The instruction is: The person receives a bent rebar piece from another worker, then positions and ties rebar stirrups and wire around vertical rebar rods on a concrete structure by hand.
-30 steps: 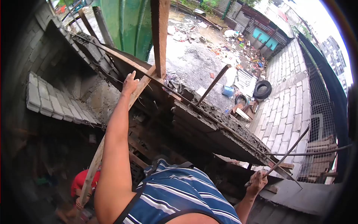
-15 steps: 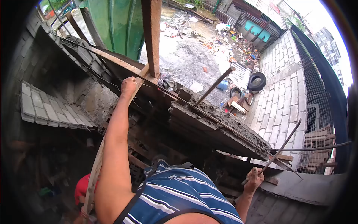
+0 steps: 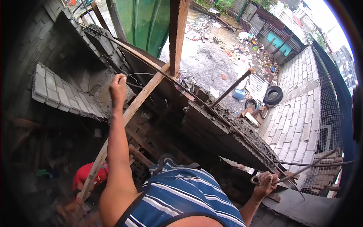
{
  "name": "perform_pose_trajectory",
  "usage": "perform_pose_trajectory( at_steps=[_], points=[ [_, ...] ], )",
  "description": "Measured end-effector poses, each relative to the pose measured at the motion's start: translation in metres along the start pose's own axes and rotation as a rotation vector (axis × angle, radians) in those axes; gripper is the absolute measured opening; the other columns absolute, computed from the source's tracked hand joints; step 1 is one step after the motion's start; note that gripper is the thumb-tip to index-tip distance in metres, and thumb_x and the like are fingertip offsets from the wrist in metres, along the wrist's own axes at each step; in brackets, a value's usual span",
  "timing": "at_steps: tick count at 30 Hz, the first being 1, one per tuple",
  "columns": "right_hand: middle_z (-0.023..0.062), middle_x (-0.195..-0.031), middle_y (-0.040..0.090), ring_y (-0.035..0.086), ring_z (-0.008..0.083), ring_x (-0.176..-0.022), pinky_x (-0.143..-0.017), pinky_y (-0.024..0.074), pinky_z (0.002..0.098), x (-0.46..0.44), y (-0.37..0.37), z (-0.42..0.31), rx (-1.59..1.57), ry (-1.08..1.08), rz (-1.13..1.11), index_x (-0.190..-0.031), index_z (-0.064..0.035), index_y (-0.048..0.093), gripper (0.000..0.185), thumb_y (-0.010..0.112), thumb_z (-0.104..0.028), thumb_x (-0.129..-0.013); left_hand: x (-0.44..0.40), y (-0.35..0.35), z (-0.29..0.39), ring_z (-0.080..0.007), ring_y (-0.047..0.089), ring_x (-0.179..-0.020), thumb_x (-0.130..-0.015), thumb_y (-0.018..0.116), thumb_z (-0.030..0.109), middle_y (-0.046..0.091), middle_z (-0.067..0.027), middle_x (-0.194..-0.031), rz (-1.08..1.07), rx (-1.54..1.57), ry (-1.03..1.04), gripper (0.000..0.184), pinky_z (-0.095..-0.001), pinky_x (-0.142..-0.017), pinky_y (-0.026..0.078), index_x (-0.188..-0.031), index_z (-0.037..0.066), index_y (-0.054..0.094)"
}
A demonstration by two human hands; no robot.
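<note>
My left hand (image 3: 118, 90) is closed in a pinch on a thin wire (image 3: 140, 74), which curves right toward the top of a long wooden strip (image 3: 132, 108). The strip slants up from the lower left and meets an upright timber post (image 3: 177, 38) at a long rail. Loose, kinked wire ends hang around that joint. Down at the right, my right hand (image 3: 264, 185) is wrapped round a thin dark metal bar (image 3: 308, 165). A curved end of the bar shows at the left of the fist, and its long end points up and right.
Below left, a person in a red shirt (image 3: 84, 177) has a hand on the strip's lower part. A rough concrete ledge (image 3: 242, 126) with an upright bar (image 3: 232, 87) crosses ahead. Beyond lie rubble, tyres (image 3: 273, 95) and a block wall (image 3: 293, 117). Block masonry (image 3: 64, 92) stands left.
My left hand has left the top of the strip and moved left, drawing the wire out. The bar in my right hand has tilted lower. The view has shifted, and the person below shows more.
</note>
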State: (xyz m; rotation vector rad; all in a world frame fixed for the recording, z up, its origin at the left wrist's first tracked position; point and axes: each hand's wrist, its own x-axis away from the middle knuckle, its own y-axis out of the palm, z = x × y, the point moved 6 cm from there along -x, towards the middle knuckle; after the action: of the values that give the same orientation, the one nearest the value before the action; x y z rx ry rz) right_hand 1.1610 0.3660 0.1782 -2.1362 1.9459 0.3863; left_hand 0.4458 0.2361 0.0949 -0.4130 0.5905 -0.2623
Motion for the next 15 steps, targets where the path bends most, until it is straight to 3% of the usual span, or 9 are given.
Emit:
perform_pose_trajectory(
  at_steps=[2,4,6,8,10,11,12,14,15],
  points=[
    [-0.0017,-0.062,0.042,0.037,0.0073,-0.055,-0.051,0.0285,0.0241,-0.005,0.018,-0.004,-0.028,-0.035,-0.073,-0.080,-0.0098,0.046,0.037,0.062,-0.034,-0.103,0.029,-0.041,0.032,-0.0131,0.063,-0.078,-0.093,0.065,0.005,0.067,-0.0032,-0.088,-0.071,0.321,-0.152,0.012,-0.0300,-0.072,0.053,-0.103,0.002,0.069],
    [-0.0001,-0.067,0.048,0.041,0.0077,-0.058,-0.052,0.0323,0.0242,-0.005,0.026,-0.001,-0.017,-0.021,-0.101,-0.090,-0.0044,0.058,0.032,0.062,-0.033,-0.103,0.065,-0.067,0.092,-0.0098,0.062,-0.078,-0.093,0.065,0.006,0.064,0.0006,-0.088,-0.221,0.308,-0.183,0.010,-0.0267,-0.070,0.053,-0.101,0.001,0.069],
    [0.0069,-0.077,0.060,0.050,0.0114,-0.063,-0.058,0.0406,0.0254,-0.004,0.051,0.003,-0.010,0.012,-0.211,-0.108,0.0014,0.067,0.019,0.061,-0.014,-0.100,0.107,-0.064,0.139,-0.0104,0.062,-0.077,-0.091,0.067,0.005,0.064,-0.0004,-0.086,-0.411,0.358,-0.120,0.010,-0.0270,-0.070,0.053,-0.100,0.002,0.069],
    [0.0111,-0.090,0.068,0.058,0.0151,-0.076,-0.068,0.0478,0.0282,0.000,0.079,0.008,-0.077,-0.010,-0.395,-0.122,0.0020,0.067,0.029,0.059,-0.009,-0.097,0.145,-0.051,0.209,-0.0145,0.064,-0.076,-0.088,0.070,0.003,0.066,-0.0038,-0.084,-0.584,0.413,0.062,0.008,-0.0292,-0.070,0.053,-0.096,0.003,0.070],
    [0.0123,-0.103,0.071,0.061,0.0163,-0.083,-0.076,0.0503,0.0304,0.008,0.106,0.002,-0.085,-0.056,-0.460,-0.124,0.0012,0.067,0.031,0.060,-0.009,-0.096,0.178,-0.035,0.276,-0.0189,0.066,-0.078,-0.084,0.071,-0.004,0.066,-0.0087,-0.085,-0.621,0.509,0.322,0.006,-0.0311,-0.070,0.052,-0.088,0.001,0.069],
    [0.0150,-0.113,0.070,0.060,0.0153,-0.086,-0.079,0.0501,0.0307,0.013,0.112,0.001,0.039,-0.066,-0.558,-0.130,0.0015,0.065,0.042,0.062,-0.028,-0.100,0.196,-0.022,0.294,-0.0216,0.067,-0.080,-0.084,0.073,-0.003,0.067,-0.0105,-0.087,-0.661,0.623,0.299,0.008,-0.0325,-0.072,0.053,-0.089,0.001,0.069],
    [0.0169,-0.121,0.069,0.063,0.0186,-0.093,-0.083,0.0515,0.0328,0.017,0.121,-0.006,0.079,-0.178,-0.597,-0.132,0.0035,0.063,0.049,0.060,-0.034,-0.101,0.208,-0.017,0.318,-0.0214,0.067,-0.082,-0.086,0.074,-0.002,0.067,-0.0098,-0.087,-0.650,0.682,0.347,0.007,-0.0328,-0.074,0.053,-0.091,0.001,0.069],
    [0.0201,-0.126,0.068,0.065,0.0286,-0.118,-0.092,0.0536,0.0364,0.024,0.126,-0.006,-0.015,-0.203,-0.636,-0.136,-0.0010,0.060,0.045,0.067,-0.025,-0.099,0.230,-0.004,0.351,-0.0209,0.065,-0.083,-0.090,0.071,-0.002,0.066,-0.0090,-0.090,-0.569,0.821,0.349,0.008,-0.0324,-0.074,0.053,-0.097,0.002,0.068],
    [0.0208,-0.130,0.067,0.065,0.0320,-0.120,-0.094,0.0527,0.0371,0.030,0.125,0.000,-0.068,-0.192,-0.602,-0.140,-0.0008,0.058,0.048,0.068,-0.024,-0.099,0.238,0.000,0.364,-0.0186,0.064,-0.082,-0.092,0.070,0.000,0.065,-0.0085,-0.092,-0.531,0.886,0.335,0.009,-0.0306,-0.073,0.052,-0.100,0.003,0.067]
  ],
)
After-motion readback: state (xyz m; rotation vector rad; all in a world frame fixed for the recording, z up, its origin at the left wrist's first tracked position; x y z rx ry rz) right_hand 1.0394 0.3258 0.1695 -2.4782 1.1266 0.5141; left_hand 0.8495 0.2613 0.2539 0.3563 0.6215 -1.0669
